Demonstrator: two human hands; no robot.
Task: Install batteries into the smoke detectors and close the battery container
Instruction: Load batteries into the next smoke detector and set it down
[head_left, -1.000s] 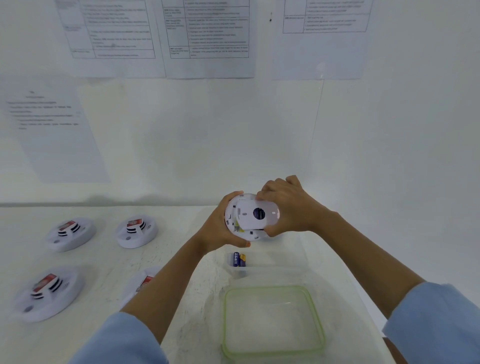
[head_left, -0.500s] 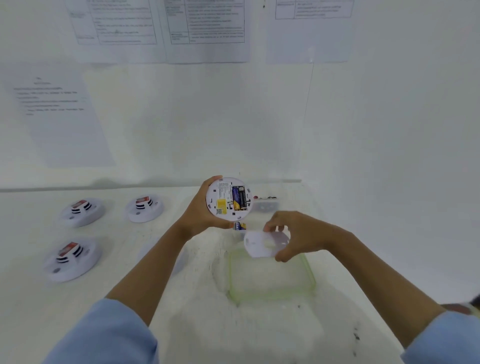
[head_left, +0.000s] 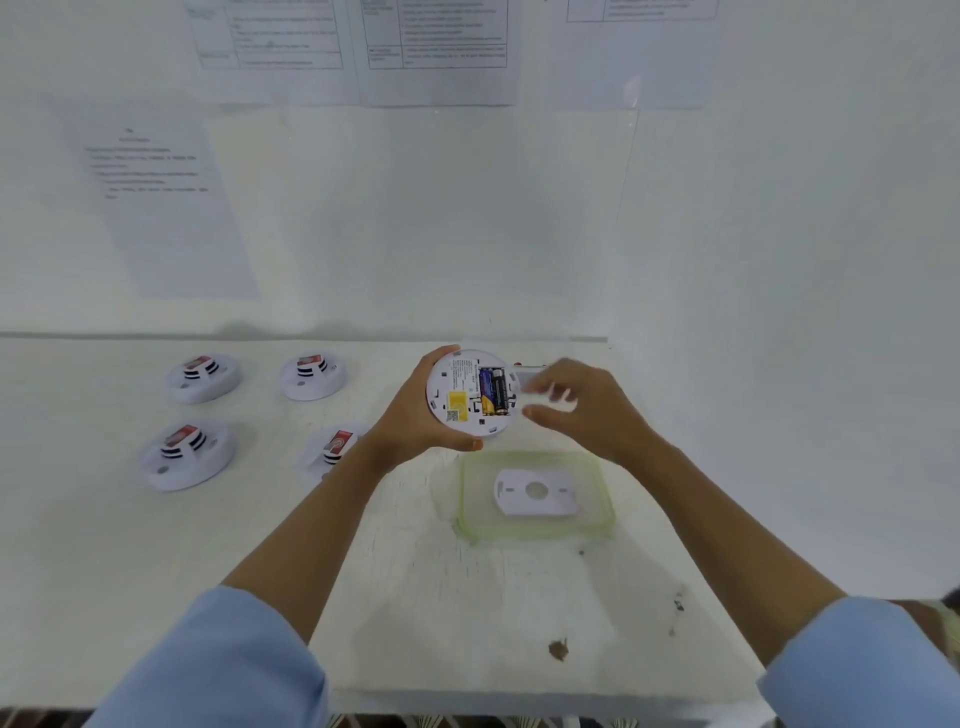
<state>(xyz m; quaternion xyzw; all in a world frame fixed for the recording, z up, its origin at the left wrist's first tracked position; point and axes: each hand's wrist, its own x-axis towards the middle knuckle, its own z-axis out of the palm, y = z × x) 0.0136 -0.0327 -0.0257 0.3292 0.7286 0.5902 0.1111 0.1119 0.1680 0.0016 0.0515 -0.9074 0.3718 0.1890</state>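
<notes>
The left hand (head_left: 415, 421) grips the round white plastic smoke detector (head_left: 470, 392) above the surface (head_left: 467, 597), its open battery bay turned toward the person for access. The right hand (head_left: 576, 410), just beside it, is blurred, so I cannot tell its grip.

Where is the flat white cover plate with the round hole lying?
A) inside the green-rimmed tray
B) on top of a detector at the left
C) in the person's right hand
A: the cover plate lies flat inside the green-rimmed tray on the table.
</notes>
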